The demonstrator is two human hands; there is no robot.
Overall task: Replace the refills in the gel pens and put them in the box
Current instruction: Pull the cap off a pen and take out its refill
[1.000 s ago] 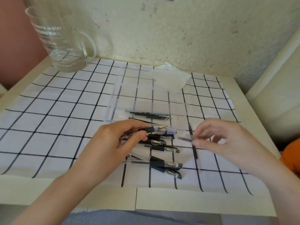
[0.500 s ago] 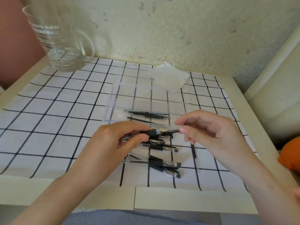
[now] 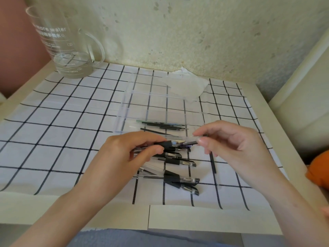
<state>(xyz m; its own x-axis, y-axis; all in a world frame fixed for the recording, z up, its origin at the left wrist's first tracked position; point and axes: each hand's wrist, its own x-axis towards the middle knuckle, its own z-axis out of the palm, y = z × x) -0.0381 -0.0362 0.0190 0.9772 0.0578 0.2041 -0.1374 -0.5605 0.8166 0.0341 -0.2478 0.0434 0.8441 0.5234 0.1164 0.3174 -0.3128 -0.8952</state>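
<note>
Since a second ago, the right hand [image 3: 236,145] has closed in, its fingers [image 3: 202,139] pinching the refill [image 3: 190,143] into the gel pen [image 3: 167,143] gripped by left hand [image 3: 124,157] fingers, above the desk [image 3: 178,218] centre, before the box [image 3: 156,104].

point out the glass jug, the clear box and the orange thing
glass jug [image 3: 71,56], head view, on its side wall above the water
clear box [image 3: 124,102], head view, on its left wall
orange thing [image 3: 319,171], head view, on its visible middle at the right edge

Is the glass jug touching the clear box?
Apart. The head view shows the glass jug at the table's far left corner, with several bare cloth squares between it and the clear box.
</note>
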